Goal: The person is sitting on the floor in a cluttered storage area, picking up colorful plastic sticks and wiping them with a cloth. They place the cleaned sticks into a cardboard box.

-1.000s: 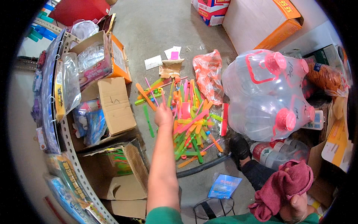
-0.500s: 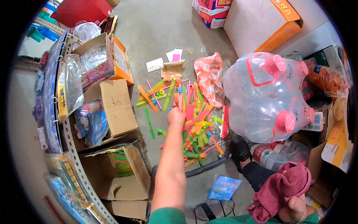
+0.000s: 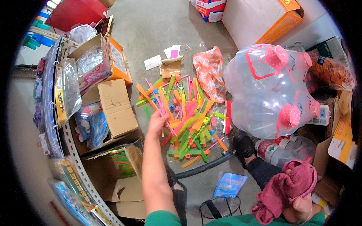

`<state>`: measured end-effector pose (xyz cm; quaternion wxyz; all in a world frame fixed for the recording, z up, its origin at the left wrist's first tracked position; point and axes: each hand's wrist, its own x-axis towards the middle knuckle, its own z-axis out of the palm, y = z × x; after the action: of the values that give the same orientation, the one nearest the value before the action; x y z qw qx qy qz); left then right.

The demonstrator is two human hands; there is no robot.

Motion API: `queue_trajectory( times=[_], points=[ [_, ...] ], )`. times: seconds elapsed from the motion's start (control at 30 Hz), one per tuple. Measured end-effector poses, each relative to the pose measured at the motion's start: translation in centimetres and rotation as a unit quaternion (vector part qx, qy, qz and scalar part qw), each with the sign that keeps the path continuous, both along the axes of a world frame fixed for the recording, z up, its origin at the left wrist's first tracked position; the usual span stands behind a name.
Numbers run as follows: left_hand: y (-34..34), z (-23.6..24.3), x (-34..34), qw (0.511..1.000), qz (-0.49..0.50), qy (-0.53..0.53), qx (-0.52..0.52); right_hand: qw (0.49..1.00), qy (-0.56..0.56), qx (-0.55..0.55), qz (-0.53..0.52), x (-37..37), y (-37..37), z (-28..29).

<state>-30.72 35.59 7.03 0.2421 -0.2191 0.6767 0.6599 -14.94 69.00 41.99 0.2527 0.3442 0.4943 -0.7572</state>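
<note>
"What's the biggest thing by you?"

"That white-and-orange carton point(image 3: 250, 24), far right, stiff cardboard. Nearer stand the large bottles point(image 3: 247, 94), wrapped together in clear film, probably so they stay upright as one: thin, round-shouldered plastic with red caps."

"And to the left?"

"A brown carton point(image 3: 117, 107), its flap open, likely for easy reach."

"Where's the bright pile point(image 3: 194, 120)?"

"On the floor between that carton and the bottles, within arm's reach, presumably for picking over: flat, round-ended plastic blades, slim straight sticks, a few twisted ones."

"And the hands?"

"The right hand point(image 3: 299, 211), near right, has its fingers around a maroon cloth point(image 3: 279, 194), soft and nubby, bunched perhaps so it won't trail. Most fingers are hidden; I can't tell how tightly they press. The left hand point(image 3: 157, 123), at the pile's left edge, pinches smooth pink sticks point(image 3: 163, 101) partway along, maybe for balance."
</note>
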Motion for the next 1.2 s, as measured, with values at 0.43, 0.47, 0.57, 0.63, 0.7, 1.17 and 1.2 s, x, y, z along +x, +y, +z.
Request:
queue_trajectory(
  times=[0.43, 0.47, 0.57, 0.63, 0.7, 1.17, 1.2],
  points=[
    [0.5, -7.7, 3.1, 0.944, -0.002, 0.024, -0.328, 0.999, 0.036, 0.018, 0.03, 0.2, -0.7, -0.1],
    [2.5, -6.5, 2.4, 0.927, -0.017, 0.12, -0.356, 0.999, 0.032, 0.025, 0.02, 0.3, -0.6, -0.1],
    [4.7, -4.3, 1.5, 0.961, 0.054, 0.119, -0.245, 0.999, 0.025, 0.009, 0.03, -0.3, 0.1, -0.9],
    [5.1, -4.8, 0.9, 0.937, -0.004, 0.1, -0.336, 0.999, 0.034, 0.009, 0.036, -0.4, -0.1, -0.8],
    [7.0, -5.8, 0.0, 0.908, -0.054, 0.12, -0.399, 0.998, 0.055, 0.031, 0.019, 0.0, -0.7, -0.3],
    [3.9, -1.2, 0.6, 0.997, 0.064, -0.023, -0.049, 1.0, 0.022, 0.013, 0.014, 0.3, 0.1, 0.1],
    [4.0, -0.1, 0.6, 0.997, 0.051, -0.019, -0.05, 1.0, 0.021, 0.014, 0.016, 0.2, 0.2, 0.1]
  ],
)
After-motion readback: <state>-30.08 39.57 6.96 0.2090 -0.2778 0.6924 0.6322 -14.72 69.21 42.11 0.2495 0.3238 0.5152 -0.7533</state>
